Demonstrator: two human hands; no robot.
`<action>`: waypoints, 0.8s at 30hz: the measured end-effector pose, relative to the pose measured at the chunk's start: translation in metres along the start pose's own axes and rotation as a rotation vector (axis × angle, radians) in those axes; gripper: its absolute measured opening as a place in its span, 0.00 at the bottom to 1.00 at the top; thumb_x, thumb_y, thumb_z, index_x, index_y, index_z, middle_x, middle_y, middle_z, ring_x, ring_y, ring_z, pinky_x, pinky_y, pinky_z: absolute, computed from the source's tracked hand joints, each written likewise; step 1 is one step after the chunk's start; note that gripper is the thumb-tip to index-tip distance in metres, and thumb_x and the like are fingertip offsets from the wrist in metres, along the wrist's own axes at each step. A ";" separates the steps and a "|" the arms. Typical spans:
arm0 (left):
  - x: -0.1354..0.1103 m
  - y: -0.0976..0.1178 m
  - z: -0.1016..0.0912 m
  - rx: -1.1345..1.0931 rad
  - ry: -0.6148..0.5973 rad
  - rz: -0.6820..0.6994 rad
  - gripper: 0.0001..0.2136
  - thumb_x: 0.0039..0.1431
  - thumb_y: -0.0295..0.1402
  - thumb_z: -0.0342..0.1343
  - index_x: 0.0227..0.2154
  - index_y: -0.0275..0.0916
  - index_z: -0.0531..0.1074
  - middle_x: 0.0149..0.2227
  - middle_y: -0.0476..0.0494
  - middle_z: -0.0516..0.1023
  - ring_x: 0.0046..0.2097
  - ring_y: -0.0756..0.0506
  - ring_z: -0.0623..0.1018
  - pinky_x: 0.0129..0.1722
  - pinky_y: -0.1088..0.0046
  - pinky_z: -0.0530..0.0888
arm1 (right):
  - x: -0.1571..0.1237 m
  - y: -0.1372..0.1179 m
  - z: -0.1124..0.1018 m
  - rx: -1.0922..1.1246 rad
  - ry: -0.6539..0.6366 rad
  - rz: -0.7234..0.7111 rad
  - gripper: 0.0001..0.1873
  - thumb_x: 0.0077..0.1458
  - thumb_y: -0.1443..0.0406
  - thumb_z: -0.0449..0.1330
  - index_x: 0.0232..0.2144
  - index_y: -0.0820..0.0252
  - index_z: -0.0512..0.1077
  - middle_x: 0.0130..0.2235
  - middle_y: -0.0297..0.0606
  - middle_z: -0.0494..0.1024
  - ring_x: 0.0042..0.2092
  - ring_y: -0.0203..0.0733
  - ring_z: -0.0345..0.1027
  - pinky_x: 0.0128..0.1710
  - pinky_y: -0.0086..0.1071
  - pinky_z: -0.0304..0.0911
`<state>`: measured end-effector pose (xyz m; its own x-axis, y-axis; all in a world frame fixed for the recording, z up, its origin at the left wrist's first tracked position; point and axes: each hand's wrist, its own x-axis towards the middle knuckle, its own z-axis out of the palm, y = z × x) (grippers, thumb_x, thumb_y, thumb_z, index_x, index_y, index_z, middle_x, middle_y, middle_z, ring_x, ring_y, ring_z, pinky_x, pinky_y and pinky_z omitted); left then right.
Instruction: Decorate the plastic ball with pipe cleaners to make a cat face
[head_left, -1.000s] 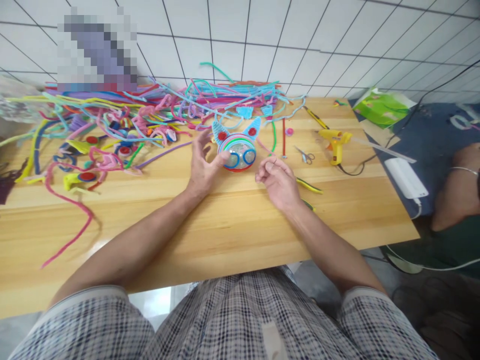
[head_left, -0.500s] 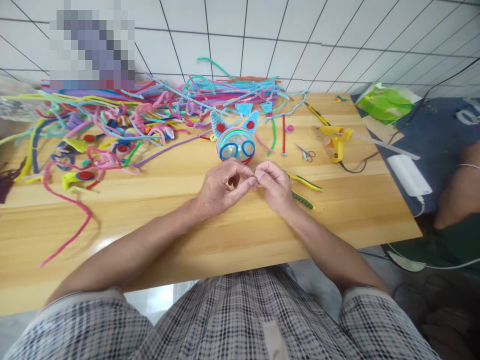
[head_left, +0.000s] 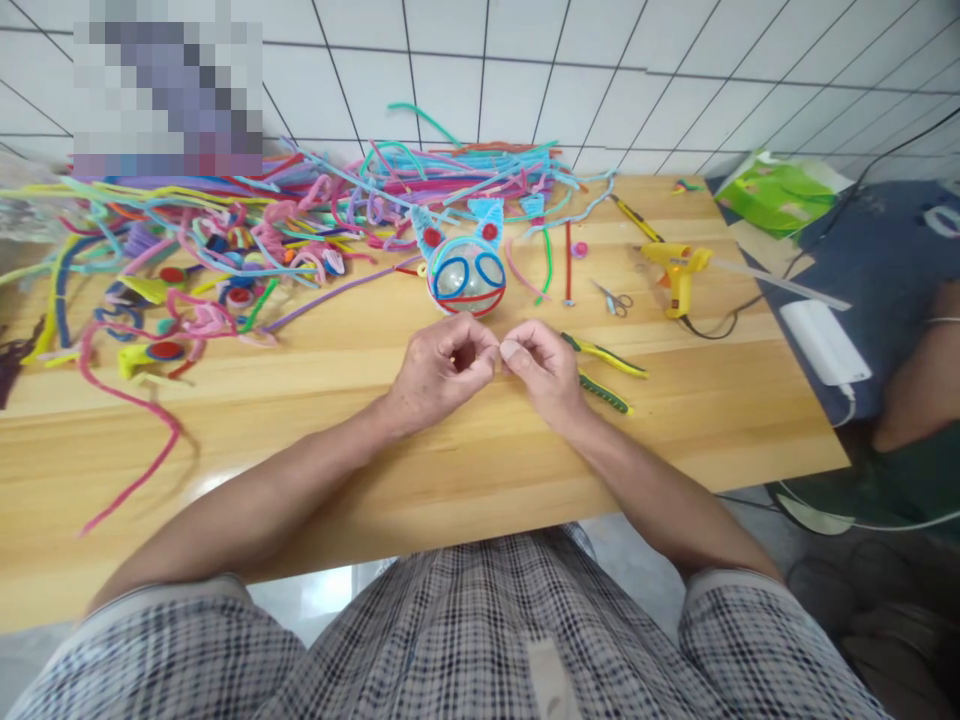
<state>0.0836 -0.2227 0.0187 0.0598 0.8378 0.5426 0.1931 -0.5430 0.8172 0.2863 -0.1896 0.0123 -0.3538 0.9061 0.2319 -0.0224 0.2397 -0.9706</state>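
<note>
My left hand [head_left: 448, 370] and my right hand [head_left: 541, 365] meet over the table, thumbs and forefingers pinched with the tips almost touching. Whatever sits between those fingertips is too small to make out. Just beyond them stands a clear round ball [head_left: 471, 275] dressed with pipe cleaners: light blue ears with red centres, two blue eye rings and a red mouth line. Beside my right hand lie pliers [head_left: 611, 375] with yellow and black handles, partly hidden behind it.
Pipe cleaners [head_left: 300, 215] in many colours heap along the wall at the back left. To the right lie small scissors [head_left: 615, 298], a yellow glue gun [head_left: 675, 270], a yellow cutter [head_left: 636, 218] and a white power bank [head_left: 825, 342]. Another person's arm [head_left: 919, 385] shows at the right edge.
My hands have shifted slightly left and their fingertips have drawn a little apart. More of the ball's red mouth line shows now. The view has tilted slightly.
</note>
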 end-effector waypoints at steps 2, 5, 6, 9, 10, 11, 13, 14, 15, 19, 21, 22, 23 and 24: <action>0.000 0.000 0.001 -0.057 -0.010 -0.061 0.12 0.78 0.38 0.73 0.36 0.42 0.83 0.28 0.50 0.80 0.26 0.52 0.72 0.26 0.76 0.67 | 0.002 0.002 0.001 0.077 -0.025 0.042 0.36 0.70 0.27 0.75 0.35 0.49 0.79 0.30 0.28 0.78 0.32 0.40 0.69 0.37 0.37 0.67; -0.001 -0.001 0.002 -0.089 -0.008 -0.113 0.18 0.80 0.47 0.75 0.36 0.42 0.83 0.29 0.49 0.81 0.26 0.51 0.71 0.25 0.76 0.67 | 0.005 0.005 0.002 0.153 -0.022 0.071 0.37 0.67 0.26 0.77 0.34 0.49 0.78 0.29 0.28 0.79 0.31 0.40 0.69 0.38 0.37 0.70; -0.001 -0.001 0.003 -0.097 -0.006 -0.121 0.19 0.79 0.49 0.76 0.36 0.42 0.83 0.29 0.49 0.81 0.26 0.51 0.71 0.25 0.75 0.67 | 0.005 0.006 0.002 0.169 -0.013 0.076 0.38 0.66 0.26 0.77 0.33 0.49 0.77 0.28 0.27 0.78 0.31 0.40 0.69 0.38 0.37 0.70; -0.001 0.000 0.005 -0.145 -0.013 -0.128 0.22 0.76 0.55 0.80 0.39 0.43 0.83 0.28 0.51 0.80 0.25 0.52 0.70 0.24 0.76 0.66 | 0.007 0.009 0.003 0.202 -0.012 0.086 0.39 0.64 0.25 0.78 0.33 0.49 0.77 0.28 0.27 0.78 0.30 0.39 0.68 0.38 0.37 0.70; -0.001 -0.001 0.005 -0.158 -0.017 -0.129 0.22 0.76 0.56 0.81 0.40 0.43 0.83 0.28 0.52 0.80 0.25 0.52 0.69 0.24 0.75 0.65 | 0.007 0.010 0.004 0.208 -0.018 0.089 0.39 0.64 0.25 0.78 0.33 0.49 0.76 0.28 0.27 0.77 0.30 0.39 0.68 0.37 0.37 0.70; -0.001 -0.001 0.005 -0.167 -0.019 -0.127 0.22 0.75 0.57 0.81 0.41 0.43 0.84 0.28 0.52 0.80 0.24 0.52 0.68 0.24 0.75 0.65 | 0.007 0.010 0.004 0.213 -0.023 0.091 0.39 0.64 0.26 0.78 0.33 0.49 0.76 0.28 0.26 0.77 0.30 0.39 0.68 0.36 0.36 0.69; -0.001 -0.001 0.006 -0.169 -0.017 -0.121 0.22 0.76 0.57 0.81 0.42 0.44 0.84 0.27 0.52 0.80 0.24 0.52 0.68 0.24 0.75 0.64 | 0.007 0.011 0.004 0.214 -0.028 0.090 0.38 0.65 0.26 0.79 0.33 0.49 0.77 0.28 0.26 0.77 0.29 0.38 0.68 0.35 0.35 0.68; -0.001 -0.002 0.006 -0.170 -0.016 -0.120 0.22 0.76 0.57 0.81 0.42 0.44 0.85 0.27 0.52 0.80 0.24 0.52 0.67 0.24 0.75 0.63 | 0.007 0.011 0.003 0.209 -0.025 0.085 0.38 0.65 0.27 0.79 0.33 0.49 0.77 0.28 0.26 0.77 0.29 0.38 0.68 0.35 0.35 0.68; -0.001 -0.002 0.006 -0.175 -0.019 -0.122 0.22 0.76 0.57 0.80 0.42 0.44 0.85 0.27 0.52 0.80 0.25 0.52 0.67 0.24 0.75 0.63 | 0.006 0.011 0.003 0.198 -0.020 0.079 0.38 0.66 0.27 0.79 0.33 0.49 0.77 0.28 0.26 0.77 0.29 0.38 0.68 0.35 0.35 0.67; 0.002 -0.002 0.005 -0.234 -0.061 -0.163 0.23 0.76 0.58 0.81 0.40 0.44 0.83 0.29 0.51 0.81 0.25 0.52 0.67 0.24 0.74 0.63 | 0.006 0.007 -0.001 0.119 -0.010 0.066 0.38 0.66 0.25 0.78 0.35 0.49 0.79 0.28 0.27 0.78 0.30 0.38 0.68 0.35 0.35 0.68; 0.003 -0.002 0.004 -0.270 -0.078 -0.181 0.24 0.75 0.58 0.81 0.39 0.43 0.83 0.30 0.50 0.83 0.26 0.52 0.68 0.24 0.74 0.63 | 0.006 0.007 -0.002 0.087 -0.011 0.060 0.39 0.66 0.24 0.77 0.35 0.49 0.79 0.28 0.27 0.78 0.30 0.38 0.69 0.35 0.35 0.68; 0.004 -0.003 0.003 -0.285 -0.087 -0.186 0.24 0.75 0.58 0.81 0.38 0.43 0.82 0.30 0.50 0.83 0.26 0.52 0.68 0.24 0.74 0.64 | 0.006 0.007 -0.003 0.077 -0.010 0.055 0.39 0.67 0.24 0.76 0.35 0.49 0.79 0.29 0.27 0.79 0.30 0.38 0.69 0.35 0.35 0.68; 0.004 -0.003 0.003 -0.296 -0.096 -0.189 0.25 0.76 0.58 0.80 0.38 0.43 0.82 0.31 0.49 0.84 0.27 0.52 0.68 0.25 0.74 0.64 | 0.006 0.007 -0.003 0.070 -0.010 0.051 0.39 0.67 0.24 0.76 0.35 0.49 0.79 0.29 0.27 0.79 0.30 0.38 0.69 0.35 0.35 0.68; 0.004 -0.004 0.003 -0.305 -0.108 -0.191 0.24 0.76 0.58 0.80 0.38 0.43 0.82 0.31 0.49 0.84 0.27 0.52 0.68 0.25 0.74 0.64 | 0.006 0.008 -0.003 0.067 -0.009 0.049 0.39 0.67 0.24 0.76 0.35 0.49 0.79 0.29 0.27 0.79 0.30 0.38 0.69 0.35 0.35 0.68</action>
<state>0.0857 -0.2169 0.0174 0.1574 0.9178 0.3645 -0.0885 -0.3545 0.9308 0.2868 -0.1811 0.0065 -0.3644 0.9129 0.1839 -0.0677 0.1710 -0.9829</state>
